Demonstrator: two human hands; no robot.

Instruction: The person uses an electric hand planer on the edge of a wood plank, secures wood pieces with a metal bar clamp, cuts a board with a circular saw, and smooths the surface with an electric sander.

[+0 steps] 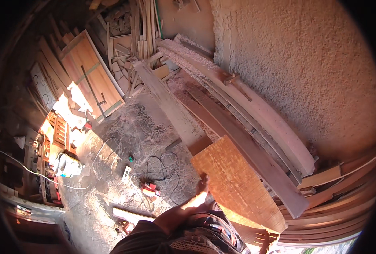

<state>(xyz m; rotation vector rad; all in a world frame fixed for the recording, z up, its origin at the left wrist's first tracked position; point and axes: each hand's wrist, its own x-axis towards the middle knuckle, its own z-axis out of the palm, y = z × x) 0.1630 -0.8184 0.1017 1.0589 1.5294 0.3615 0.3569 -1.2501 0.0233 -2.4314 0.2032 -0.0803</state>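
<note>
A broad orange-brown wooden panel (238, 182) slants across the lower middle, close against my body. Its face is streaked with lighter patches. My left hand (203, 185) grips its left edge, thumb up by the face and the other fingers largely hidden. At the panel's near end, low in the picture, the dark fingers of my right hand (264, 240) seem to wrap the lower edge; shadow and the frame's edge hide the rest. The panel's far end overlaps a long dusty plank (169, 101).
Long boards (238, 110) lean along the rough wall at right; more timber (336, 211) lies stacked below. On the floor are a power strip (126, 174), looped black cable (164, 165) and a red object (150, 189). A bucket (67, 166) and a large clamped panel (88, 70) stand left.
</note>
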